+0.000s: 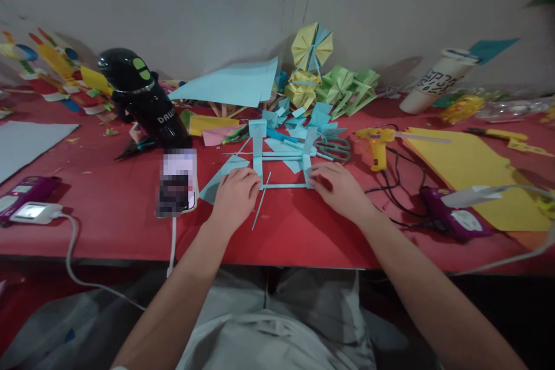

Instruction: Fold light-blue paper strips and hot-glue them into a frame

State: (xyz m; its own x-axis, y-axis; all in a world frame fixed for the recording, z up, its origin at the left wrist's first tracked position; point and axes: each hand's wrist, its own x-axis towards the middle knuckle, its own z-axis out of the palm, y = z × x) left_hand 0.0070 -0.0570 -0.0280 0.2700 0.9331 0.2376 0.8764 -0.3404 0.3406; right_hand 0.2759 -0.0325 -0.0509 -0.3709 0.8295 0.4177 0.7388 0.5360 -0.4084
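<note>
A light-blue paper frame (284, 186), made of folded strips and thin rolled rods, stands on the red table in front of me. My left hand (236, 192) is closed at its lower left corner, fingers pressed together. At the opposite corner, my right hand (340, 186) pinches the right side between thumb and fingers; the fingertips partly cover the paper. A thin loose blue paper rod (261, 202) lies slantwise beside my left hand. Blue paper sheets and scraps (223, 176) lie left of the frame and behind it. Scissors (337, 148) rest just beyond my right hand.
A yellow glue gun (377, 144), its cable, and yellow paper (481, 176) lie to the right. The phone (191, 185), black bottle (150, 104) and pliers (134, 148) are left. Folded paper shapes (312, 49) and a white cup (437, 81) stand near the wall.
</note>
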